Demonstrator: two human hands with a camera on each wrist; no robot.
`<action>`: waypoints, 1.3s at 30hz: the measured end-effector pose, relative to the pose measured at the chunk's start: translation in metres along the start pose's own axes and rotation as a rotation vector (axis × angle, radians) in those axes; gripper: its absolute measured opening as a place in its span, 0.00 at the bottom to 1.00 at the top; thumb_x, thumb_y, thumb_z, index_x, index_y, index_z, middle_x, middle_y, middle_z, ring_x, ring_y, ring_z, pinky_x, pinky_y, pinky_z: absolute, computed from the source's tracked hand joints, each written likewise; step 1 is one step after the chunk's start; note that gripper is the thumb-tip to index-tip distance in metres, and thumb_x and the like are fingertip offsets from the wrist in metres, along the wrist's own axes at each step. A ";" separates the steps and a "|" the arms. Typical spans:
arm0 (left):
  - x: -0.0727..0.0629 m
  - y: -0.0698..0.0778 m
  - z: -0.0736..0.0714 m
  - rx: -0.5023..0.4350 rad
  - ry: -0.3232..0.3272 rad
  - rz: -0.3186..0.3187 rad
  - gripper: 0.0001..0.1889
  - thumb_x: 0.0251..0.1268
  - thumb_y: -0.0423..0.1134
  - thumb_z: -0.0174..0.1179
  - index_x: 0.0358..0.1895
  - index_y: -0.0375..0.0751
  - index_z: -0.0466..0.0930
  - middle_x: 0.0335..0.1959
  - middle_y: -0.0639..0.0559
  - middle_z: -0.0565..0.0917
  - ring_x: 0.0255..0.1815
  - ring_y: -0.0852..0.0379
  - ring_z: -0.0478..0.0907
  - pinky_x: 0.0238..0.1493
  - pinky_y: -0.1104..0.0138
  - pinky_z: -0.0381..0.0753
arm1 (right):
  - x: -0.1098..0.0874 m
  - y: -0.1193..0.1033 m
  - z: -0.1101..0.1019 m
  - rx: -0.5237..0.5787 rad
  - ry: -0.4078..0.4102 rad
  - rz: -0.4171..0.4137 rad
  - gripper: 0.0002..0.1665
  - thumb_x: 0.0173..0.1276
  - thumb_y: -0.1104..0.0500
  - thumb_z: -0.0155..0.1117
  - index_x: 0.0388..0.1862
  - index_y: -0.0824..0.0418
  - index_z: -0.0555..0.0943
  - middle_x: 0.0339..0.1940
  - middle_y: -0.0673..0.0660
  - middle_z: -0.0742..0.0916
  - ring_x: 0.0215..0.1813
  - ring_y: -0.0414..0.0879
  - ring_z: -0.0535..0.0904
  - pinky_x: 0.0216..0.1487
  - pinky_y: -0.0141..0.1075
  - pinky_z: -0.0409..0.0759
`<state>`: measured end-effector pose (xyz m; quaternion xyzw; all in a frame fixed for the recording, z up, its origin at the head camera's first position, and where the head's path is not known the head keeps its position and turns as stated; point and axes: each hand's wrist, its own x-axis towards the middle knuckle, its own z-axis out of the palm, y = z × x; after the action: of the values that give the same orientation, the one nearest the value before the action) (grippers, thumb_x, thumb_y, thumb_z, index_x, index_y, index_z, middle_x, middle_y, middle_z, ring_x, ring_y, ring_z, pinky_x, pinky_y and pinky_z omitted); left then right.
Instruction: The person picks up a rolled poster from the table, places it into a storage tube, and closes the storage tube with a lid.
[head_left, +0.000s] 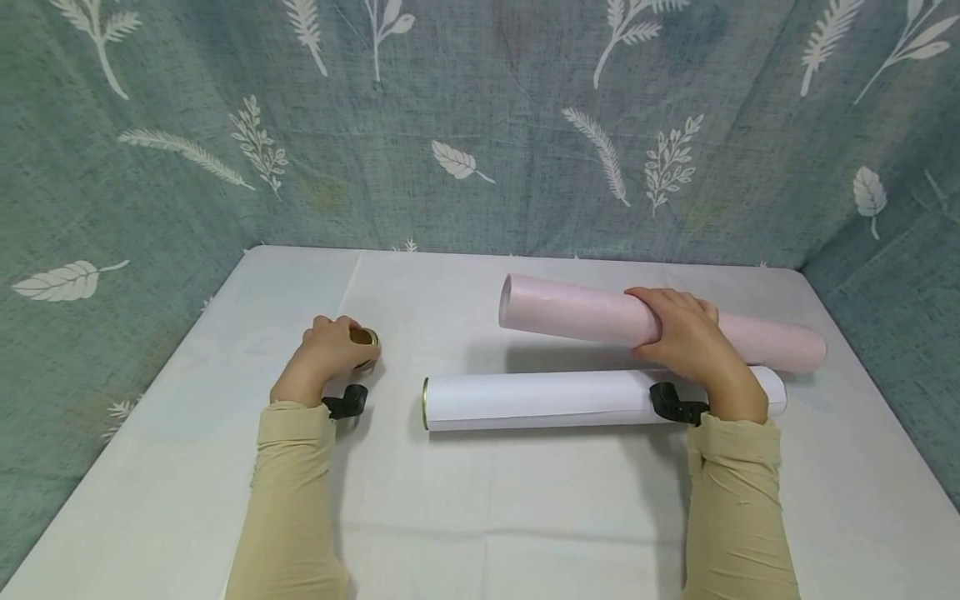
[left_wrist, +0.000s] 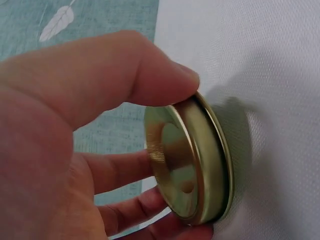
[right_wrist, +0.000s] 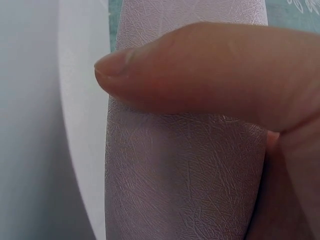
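Note:
In the head view my left hand [head_left: 324,354] pinches a round gold metal lid [head_left: 364,340] by its edge, at the left of the table. The left wrist view shows the thumb on the rim of the lid [left_wrist: 212,160] and the fingers around its other side, with its recessed face toward the palm. My right hand [head_left: 686,337] grips a pink roll [head_left: 577,310] near its middle, thumb on the near side. The roll's left end looks raised off the table. Close up, the pink roll [right_wrist: 185,175] has a textured surface; the fingertips behind it are hidden.
A white tube [head_left: 536,398] with a gold rim at its left end lies across the table just in front of the pink roll, partly under my right wrist. Patterned green cloth [head_left: 480,100] walls stand behind and beside the white table [head_left: 480,500].

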<state>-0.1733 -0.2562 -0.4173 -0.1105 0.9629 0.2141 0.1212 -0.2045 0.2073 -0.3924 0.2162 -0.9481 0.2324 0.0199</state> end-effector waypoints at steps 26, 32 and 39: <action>0.000 0.005 -0.004 -0.177 0.132 0.138 0.22 0.58 0.59 0.51 0.37 0.43 0.66 0.36 0.45 0.71 0.33 0.49 0.65 0.31 0.62 0.63 | 0.001 -0.002 -0.001 -0.008 0.010 -0.011 0.43 0.45 0.58 0.71 0.62 0.50 0.65 0.58 0.56 0.72 0.58 0.55 0.63 0.52 0.56 0.49; 0.000 0.016 -0.002 -0.184 0.145 0.189 0.18 0.58 0.59 0.52 0.33 0.46 0.68 0.34 0.47 0.73 0.32 0.50 0.66 0.29 0.63 0.62 | -0.001 -0.001 -0.001 -0.015 -0.013 -0.002 0.44 0.45 0.58 0.71 0.63 0.50 0.64 0.58 0.56 0.72 0.58 0.56 0.62 0.52 0.56 0.48; -0.008 0.039 -0.005 -0.317 0.144 0.221 0.21 0.55 0.63 0.52 0.35 0.48 0.73 0.46 0.53 0.77 0.49 0.52 0.71 0.44 0.57 0.68 | -0.001 -0.001 -0.002 -0.013 -0.006 0.000 0.44 0.45 0.58 0.71 0.63 0.50 0.64 0.58 0.57 0.72 0.58 0.56 0.62 0.52 0.57 0.48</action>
<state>-0.1771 -0.2230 -0.3958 -0.0371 0.9296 0.3666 0.0088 -0.2027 0.2076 -0.3902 0.2166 -0.9496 0.2257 0.0185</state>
